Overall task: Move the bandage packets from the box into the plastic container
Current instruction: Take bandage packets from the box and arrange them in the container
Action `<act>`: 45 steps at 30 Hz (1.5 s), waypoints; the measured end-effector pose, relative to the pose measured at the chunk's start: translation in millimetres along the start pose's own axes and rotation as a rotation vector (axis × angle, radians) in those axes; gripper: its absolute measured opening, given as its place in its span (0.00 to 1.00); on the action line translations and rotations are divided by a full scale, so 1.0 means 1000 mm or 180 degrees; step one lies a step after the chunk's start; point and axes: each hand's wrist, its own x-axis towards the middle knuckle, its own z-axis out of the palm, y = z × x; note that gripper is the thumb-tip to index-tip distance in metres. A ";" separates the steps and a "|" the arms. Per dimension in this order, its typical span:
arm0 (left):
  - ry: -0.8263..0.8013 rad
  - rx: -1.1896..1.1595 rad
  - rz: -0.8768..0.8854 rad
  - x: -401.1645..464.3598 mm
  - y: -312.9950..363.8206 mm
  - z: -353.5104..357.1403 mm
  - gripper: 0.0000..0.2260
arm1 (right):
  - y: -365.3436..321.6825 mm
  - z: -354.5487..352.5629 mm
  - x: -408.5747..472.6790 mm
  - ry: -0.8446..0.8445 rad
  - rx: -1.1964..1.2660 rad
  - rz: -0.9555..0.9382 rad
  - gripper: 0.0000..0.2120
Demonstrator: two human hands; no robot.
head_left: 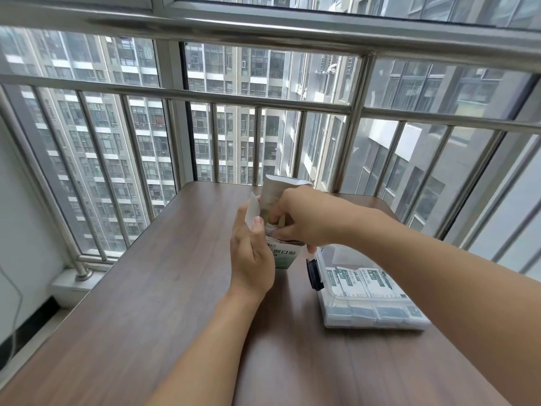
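A small green-and-white bandage box (285, 256) stands upright on the brown table (164, 303), its top flaps (273, 191) raised. My left hand (253, 253) wraps around the box's left side, thumb on a flap. My right hand (310, 218) reaches into the box's open top with its fingertips down inside; what they pinch is hidden. To the right lies a clear plastic container (330, 300) with a dark latch (313, 273), holding several white-and-green bandage packets (366, 281) laid side by side.
A steel railing (263, 98) and window glass run close behind the table's far edge. A low ledge and a thin cable (16, 312) lie at the left by the wall.
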 end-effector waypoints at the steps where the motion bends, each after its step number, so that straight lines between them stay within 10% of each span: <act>1: 0.0005 -0.0020 0.0014 0.000 0.000 0.000 0.21 | -0.001 -0.001 0.000 -0.0053 0.0004 0.0014 0.09; 19: 0.0005 0.0105 0.0026 0.003 -0.006 0.000 0.27 | 0.001 -0.015 0.008 -0.0689 0.0183 0.0138 0.05; 36: 0.0083 0.0559 0.0036 0.003 -0.005 0.001 0.13 | -0.014 0.009 0.036 -0.0255 -0.1089 0.0124 0.06; 41: 0.0363 0.0742 -0.0013 0.008 -0.005 -0.003 0.11 | -0.012 -0.012 0.028 0.0554 -0.0412 0.0206 0.21; 45: 0.0380 0.0768 -0.0110 0.009 -0.007 -0.002 0.18 | -0.013 -0.034 0.003 0.1014 -0.0275 0.0106 0.10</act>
